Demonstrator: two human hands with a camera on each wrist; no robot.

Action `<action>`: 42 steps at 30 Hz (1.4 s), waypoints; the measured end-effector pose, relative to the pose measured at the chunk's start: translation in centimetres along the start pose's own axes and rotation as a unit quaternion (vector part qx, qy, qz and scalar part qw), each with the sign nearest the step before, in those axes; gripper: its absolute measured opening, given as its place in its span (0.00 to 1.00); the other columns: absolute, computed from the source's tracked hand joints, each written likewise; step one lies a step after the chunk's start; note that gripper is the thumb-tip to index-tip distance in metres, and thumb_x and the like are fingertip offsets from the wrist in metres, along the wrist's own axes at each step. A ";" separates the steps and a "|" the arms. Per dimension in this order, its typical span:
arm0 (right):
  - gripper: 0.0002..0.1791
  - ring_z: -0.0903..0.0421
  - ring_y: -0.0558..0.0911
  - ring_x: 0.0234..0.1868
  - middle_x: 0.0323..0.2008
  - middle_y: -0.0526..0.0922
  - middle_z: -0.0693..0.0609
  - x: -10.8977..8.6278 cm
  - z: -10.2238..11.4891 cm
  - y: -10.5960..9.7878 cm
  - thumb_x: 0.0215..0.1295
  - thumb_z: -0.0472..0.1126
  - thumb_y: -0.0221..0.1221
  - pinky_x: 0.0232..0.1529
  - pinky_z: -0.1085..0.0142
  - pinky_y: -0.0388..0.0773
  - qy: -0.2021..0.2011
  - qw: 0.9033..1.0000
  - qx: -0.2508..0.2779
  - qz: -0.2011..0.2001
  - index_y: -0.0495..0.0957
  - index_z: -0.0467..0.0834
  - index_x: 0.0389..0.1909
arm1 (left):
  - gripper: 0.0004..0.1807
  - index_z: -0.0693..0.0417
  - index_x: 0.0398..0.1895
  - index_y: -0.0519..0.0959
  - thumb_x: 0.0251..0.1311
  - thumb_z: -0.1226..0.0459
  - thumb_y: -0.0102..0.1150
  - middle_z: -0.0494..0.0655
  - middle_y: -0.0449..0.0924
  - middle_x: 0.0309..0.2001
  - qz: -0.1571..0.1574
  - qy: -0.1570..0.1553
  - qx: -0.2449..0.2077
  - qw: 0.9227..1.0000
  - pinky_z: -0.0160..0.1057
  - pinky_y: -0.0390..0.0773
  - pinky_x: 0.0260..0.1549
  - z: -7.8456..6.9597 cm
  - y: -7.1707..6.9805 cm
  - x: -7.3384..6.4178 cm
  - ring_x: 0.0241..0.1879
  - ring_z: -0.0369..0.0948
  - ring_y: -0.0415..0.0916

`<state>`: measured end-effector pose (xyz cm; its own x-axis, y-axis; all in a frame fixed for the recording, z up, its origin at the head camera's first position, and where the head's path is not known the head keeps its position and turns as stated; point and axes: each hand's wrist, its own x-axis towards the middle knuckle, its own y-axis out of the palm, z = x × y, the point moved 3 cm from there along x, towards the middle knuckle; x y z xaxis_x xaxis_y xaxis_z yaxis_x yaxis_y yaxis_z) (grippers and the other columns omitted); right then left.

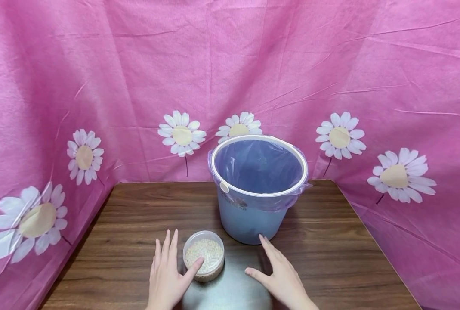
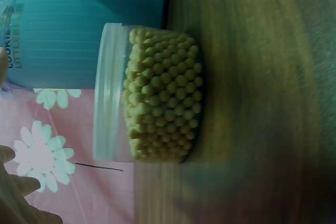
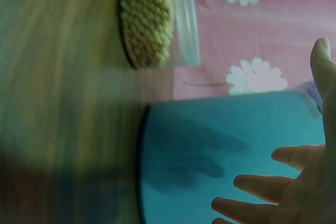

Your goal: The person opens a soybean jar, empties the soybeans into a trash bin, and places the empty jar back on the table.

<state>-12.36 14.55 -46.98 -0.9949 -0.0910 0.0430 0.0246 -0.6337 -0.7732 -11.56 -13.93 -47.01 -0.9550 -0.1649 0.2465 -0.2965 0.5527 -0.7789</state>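
Left hand [image 1: 167, 275]: at the near edge, fingers straight, pointing away, thumb spread toward the tub; it grips nothing, and whether the thumb touches I cannot tell.
Right hand [image 1: 285, 276]: fingers straight, spread in its wrist view, thumb apart, holding nothing; contact with the bucket is unclear.
Clear tub [image 2: 111, 93]: on the table between the hands, nearer the left; upright, top facing up, round axis vertical, wider than tall, so its longer span lies level.
Pale beads [image 2: 163, 98]: fill most of the tub.
Wooden table [image 1: 137, 215]: under both containers.
Blue bucket [image 1: 253, 224]: behind and right of the tub, upright, mouth up, white rim [image 1: 260, 194], purplish bag [image 1: 297, 198] over the edge.
Pink cloth [image 1: 156, 64]: hangs behind, printed with daisies [image 1: 182, 134].
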 end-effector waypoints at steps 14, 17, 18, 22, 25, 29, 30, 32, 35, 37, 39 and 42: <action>0.49 0.34 0.71 0.67 0.69 0.69 0.38 -0.1 0.7 4.2 0.56 0.65 0.65 0.60 0.36 0.70 -0.001 0.995 0.091 0.042 0.60 0.51 0.75 | 0.55 0.45 0.79 0.50 0.53 0.36 0.64 0.55 0.52 0.78 0.019 -0.030 -0.038 0.999 0.73 0.60 0.62 1.4 2.2 -1.0 0.74 0.67 0.49; 0.48 0.35 0.71 0.67 0.69 0.69 0.37 0.2 0.5 5.3 0.58 0.62 0.66 0.61 0.37 0.70 -0.012 0.993 0.110 0.035 0.59 0.49 0.75 | 0.56 0.47 0.79 0.51 0.52 0.36 0.65 0.57 0.54 0.77 0.022 -0.030 -0.040 0.998 0.74 0.62 0.59 1.7 2.6 -1.1 0.74 0.66 0.50; 0.48 0.35 0.71 0.67 0.69 0.69 0.36 0.3 0.4 5.6 0.58 0.61 0.66 0.61 0.37 0.70 -0.016 0.993 0.116 0.033 0.60 0.49 0.75 | 0.57 0.48 0.79 0.51 0.51 0.36 0.65 0.57 0.55 0.77 0.025 -0.031 -0.041 0.998 0.74 0.63 0.58 1.8 2.8 -1.1 0.73 0.66 0.51; 0.47 0.36 0.70 0.68 0.69 0.68 0.36 0.9 0.2 6.8 0.59 0.59 0.67 0.62 0.38 0.70 -0.025 0.989 0.145 0.032 0.60 0.47 0.75 | 0.60 0.49 0.79 0.50 0.48 0.34 0.67 0.60 0.57 0.76 0.040 -0.036 -0.042 0.998 0.75 0.65 0.55 2.2 3.3 -1.2 0.73 0.66 0.52; 0.47 0.36 0.70 0.68 0.69 0.68 0.36 1.2 0.1 7.5 0.58 0.58 0.67 0.62 0.38 0.70 -0.030 0.987 0.154 0.034 0.60 0.46 0.75 | 0.64 0.50 0.79 0.49 0.44 0.33 0.68 0.62 0.57 0.75 0.053 -0.042 -0.043 0.997 0.75 0.66 0.54 2.5 3.7 -1.3 0.73 0.66 0.53; 0.47 0.36 0.70 0.68 0.69 0.69 0.36 1.4 0.1 8.1 0.58 0.58 0.68 0.62 0.38 0.70 -0.043 0.987 0.154 0.033 0.60 0.45 0.75 | 0.67 0.51 0.79 0.49 0.39 0.31 0.70 0.65 0.57 0.74 0.070 -0.056 -0.044 0.995 0.76 0.66 0.53 3.0 4.1 -1.3 0.73 0.66 0.53; 0.47 0.35 0.70 0.68 0.69 0.68 0.36 1.5 0.1 8.2 0.58 0.57 0.68 0.62 0.37 0.70 -0.047 0.986 0.157 0.035 0.60 0.45 0.75 | 0.68 0.51 0.79 0.48 0.38 0.31 0.70 0.65 0.57 0.74 0.075 -0.061 -0.045 0.994 0.76 0.66 0.53 3.1 4.2 -1.3 0.73 0.66 0.53; 0.47 0.35 0.70 0.68 0.69 0.68 0.36 1.6 0.1 8.5 0.58 0.56 0.68 0.62 0.37 0.70 -0.052 0.984 0.164 0.038 0.60 0.44 0.75 | 0.70 0.50 0.79 0.46 0.37 0.30 0.70 0.65 0.55 0.75 0.088 -0.074 -0.047 0.992 0.76 0.65 0.54 3.3 4.4 -1.3 0.73 0.66 0.52; 0.48 0.34 0.68 0.69 0.70 0.66 0.36 1.8 0.0 8.9 0.58 0.56 0.68 0.62 0.36 0.68 -0.052 0.980 0.184 0.050 0.59 0.45 0.75 | 0.72 0.51 0.80 0.44 0.37 0.29 0.70 0.67 0.52 0.75 0.109 -0.088 -0.049 0.989 0.77 0.63 0.55 3.7 4.7 -1.3 0.74 0.66 0.50; 0.48 0.33 0.67 0.70 0.71 0.65 0.36 2.0 -0.1 9.3 0.58 0.56 0.68 0.63 0.35 0.67 -0.051 0.977 0.197 0.062 0.58 0.45 0.75 | 0.72 0.50 0.80 0.42 0.36 0.29 0.69 0.68 0.50 0.76 0.121 -0.095 -0.051 0.987 0.77 0.63 0.56 3.9 4.9 -1.2 0.74 0.67 0.49; 0.49 0.33 0.65 0.70 0.72 0.64 0.36 2.1 -0.1 9.6 0.58 0.56 0.68 0.63 0.34 0.65 -0.048 0.974 0.210 0.072 0.57 0.46 0.76 | 0.73 0.50 0.80 0.41 0.36 0.29 0.69 0.69 0.49 0.76 0.128 -0.097 -0.053 0.986 0.77 0.62 0.56 4.0 5.1 -1.2 0.74 0.67 0.48; 0.50 0.32 0.63 0.71 0.74 0.62 0.38 2.4 0.0 10.0 0.58 0.56 0.68 0.64 0.33 0.63 -0.047 0.970 0.222 0.084 0.55 0.46 0.77 | 0.73 0.50 0.80 0.41 0.36 0.30 0.71 0.71 0.49 0.75 0.131 -0.094 -0.060 0.985 0.77 0.61 0.56 4.2 5.2 -1.2 0.73 0.69 0.49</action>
<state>-14.52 8.00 -54.61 -0.9603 -0.2785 0.0144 0.2460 -0.8705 -0.4262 -12.03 -14.30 -53.74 -0.9867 -0.1450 -0.0741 -0.0466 0.6875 -0.7247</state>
